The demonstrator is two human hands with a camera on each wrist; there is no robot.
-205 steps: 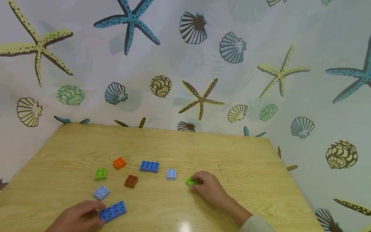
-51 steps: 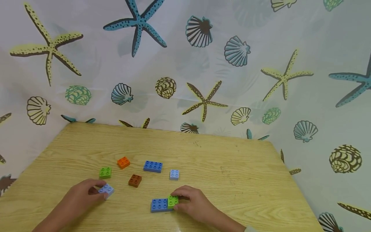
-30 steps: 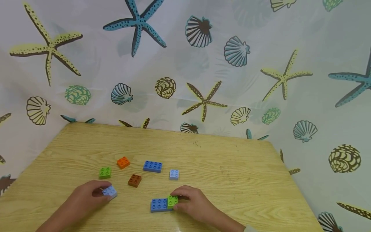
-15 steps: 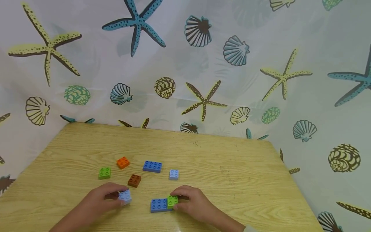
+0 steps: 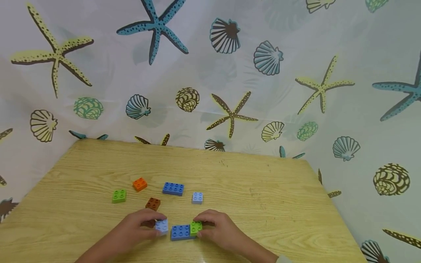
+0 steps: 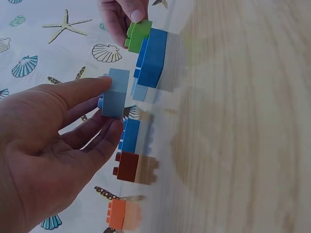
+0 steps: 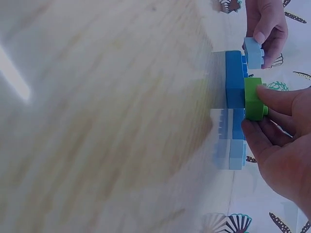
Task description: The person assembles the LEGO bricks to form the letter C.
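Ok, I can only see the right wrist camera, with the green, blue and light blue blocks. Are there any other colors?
Observer: Yes, the head view also shows an orange block and a brown block.
Child: Cool! Any more green ones?
Observer: Yes, a second green block lies to the left of the orange block in the head view.
Child: And how many bumps can you see on the long blue block under the green block that the right hand holds?
Observer: From above, in the head view, six bumps show beside the green block.
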